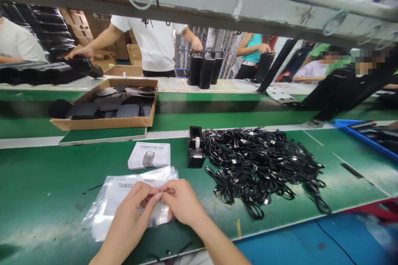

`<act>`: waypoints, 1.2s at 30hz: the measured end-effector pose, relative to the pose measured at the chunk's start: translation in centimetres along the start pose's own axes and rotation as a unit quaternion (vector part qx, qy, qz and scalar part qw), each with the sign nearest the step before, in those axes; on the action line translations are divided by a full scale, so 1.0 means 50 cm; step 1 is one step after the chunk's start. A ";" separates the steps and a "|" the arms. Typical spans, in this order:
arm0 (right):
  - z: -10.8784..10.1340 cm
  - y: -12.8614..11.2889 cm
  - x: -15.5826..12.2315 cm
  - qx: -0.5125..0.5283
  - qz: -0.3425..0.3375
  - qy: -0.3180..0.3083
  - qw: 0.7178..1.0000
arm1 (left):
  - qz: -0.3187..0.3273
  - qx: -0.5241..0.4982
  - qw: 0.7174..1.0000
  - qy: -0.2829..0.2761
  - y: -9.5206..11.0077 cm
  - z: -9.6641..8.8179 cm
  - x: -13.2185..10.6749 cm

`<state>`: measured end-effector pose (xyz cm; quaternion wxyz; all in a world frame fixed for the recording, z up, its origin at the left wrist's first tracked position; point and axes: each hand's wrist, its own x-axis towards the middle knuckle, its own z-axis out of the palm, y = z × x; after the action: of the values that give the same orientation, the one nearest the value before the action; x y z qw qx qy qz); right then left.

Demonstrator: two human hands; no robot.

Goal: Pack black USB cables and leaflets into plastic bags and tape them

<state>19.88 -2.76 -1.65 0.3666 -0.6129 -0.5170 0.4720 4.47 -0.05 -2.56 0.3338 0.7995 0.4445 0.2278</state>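
Note:
My left hand [133,211] and my right hand [182,201] meet above the stack of clear plastic bags [98,211], with fingertips pinched together. Whatever they pinch is too small and covered to make out. A printed leaflet [116,198] reading "THUNDER" shows through the top bag, partly covered by my left hand. Just beyond the bags lies a pile of white "THUNDERTRAIL PRO" leaflets [149,155]. A black tape dispenser [195,149] stands to their right. Bundled black cables [258,165] are heaped to the right of my right hand.
A cardboard box [102,123] of dark grey rounded pieces sits on the raised ledge behind. Co-workers handle black speaker-like units [202,68] across the bench. At the right is a blue tray [367,134]. A metal beam [199,2] crosses overhead.

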 end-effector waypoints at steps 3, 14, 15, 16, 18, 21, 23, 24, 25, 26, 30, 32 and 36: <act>-0.072 0.000 -0.027 -0.299 -0.022 0.171 0.939 | -0.012 0.056 0.998 -0.013 -0.019 0.014 0.005; -0.107 0.046 -0.037 -0.467 -0.104 0.130 0.869 | -0.044 0.078 0.996 -0.026 -0.006 0.013 0.006; -0.100 0.045 -0.041 -0.366 -0.125 0.142 0.911 | -0.056 0.054 0.997 -0.017 -0.004 0.011 0.004; -0.092 0.043 -0.045 -0.242 -0.126 0.160 0.949 | -0.068 0.030 0.997 -0.010 -0.002 0.009 0.002; -0.076 0.037 -0.049 0.011 -0.075 0.199 0.977 | -0.089 -0.006 0.996 0.001 -0.001 0.007 -0.002; -0.051 0.031 -0.047 0.221 -0.004 0.216 0.951 | -0.100 -0.035 0.994 0.012 -0.003 0.011 -0.007; -0.037 0.031 -0.046 0.224 0.009 0.218 0.950 | -0.098 -0.049 0.994 0.021 -0.004 0.014 -0.009; -0.031 0.032 -0.046 0.206 0.013 0.220 0.953 | -0.093 -0.059 0.994 0.026 -0.005 0.016 -0.009; -0.025 0.034 -0.046 0.183 0.017 0.222 0.958 | -0.086 -0.070 0.993 0.030 -0.006 0.017 -0.010; -0.018 0.036 -0.047 0.159 0.021 0.224 0.961 | -0.077 -0.085 0.993 0.035 -0.006 0.018 -0.010; 0.017 0.048 -0.047 0.086 0.029 0.225 0.970 | -0.051 -0.135 0.988 0.053 0.002 0.015 -0.011; 0.035 0.051 -0.045 0.063 0.024 0.221 0.973 | -0.048 -0.141 0.987 0.062 0.011 0.010 -0.010; 0.039 0.023 -0.042 -0.004 -0.092 0.096 0.991 | -0.036 -0.118 0.988 0.092 0.027 -0.012 -0.005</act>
<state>18.30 -5.12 -2.86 0.4537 -0.6072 -0.5352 0.3728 4.70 -0.58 -1.17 0.3916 0.7134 0.4720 0.3389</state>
